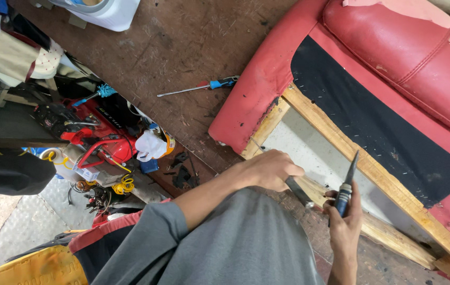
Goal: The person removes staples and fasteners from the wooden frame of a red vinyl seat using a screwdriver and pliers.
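- At nine o'clock, off the board's edge, lay a heap of gear: a red machine (103,138) with a yellow coiled hose (125,184), and a white bag-like bundle (150,145) just beside it. Labels on the machine were too small to make out.
- At eleven o'clock stood a white tub (110,12), partly cut off by the frame; no label showed.
- Near centre, on the brown board (172,53), a long screwdriver with a blue handle (198,87) lay loose, well apart from both hands.
- Left hand (270,169) at six o'clock, fingers curled tight around a dark tool handle (299,191), pressed to the wooden frame (336,132) at its lower corner.
- Right hand (345,224) at five o'clock, fingers wrapped and pinching a slim dark pointed tool (347,184), tip upward, over the lower rail.
- Red sofa piece (394,47) filled one to four o'clock, lying underside up; black cloth (372,126) stayed tacked along one rail.
- Judged progress: covering looked stripped from the open frame bay, bare wood exposed; black cloth, its staples and the red upholstery remained to be dealt with.
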